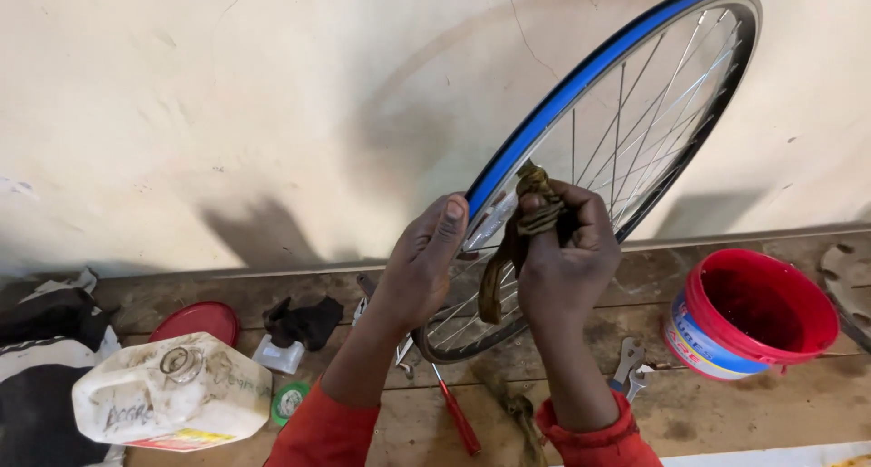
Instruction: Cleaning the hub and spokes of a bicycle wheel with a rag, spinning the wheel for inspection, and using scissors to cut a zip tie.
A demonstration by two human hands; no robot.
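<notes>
A bicycle wheel [626, 113] is held upright above the wooden desk [726, 403]. Its rim is gripped by the left hand [422, 263]; a dirty rag [526, 222] is clenched against it in the right hand [567, 258]. Grime remains. A red bucket [758, 313] stands nearby.

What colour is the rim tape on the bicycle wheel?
Blue rim tape, clearest in the head view.

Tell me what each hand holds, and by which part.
Left hand grips the wheel by its rim, thumb on the blue rim strip. Right hand clutches a bunched rag against the rim, its tail hanging down.
</notes>
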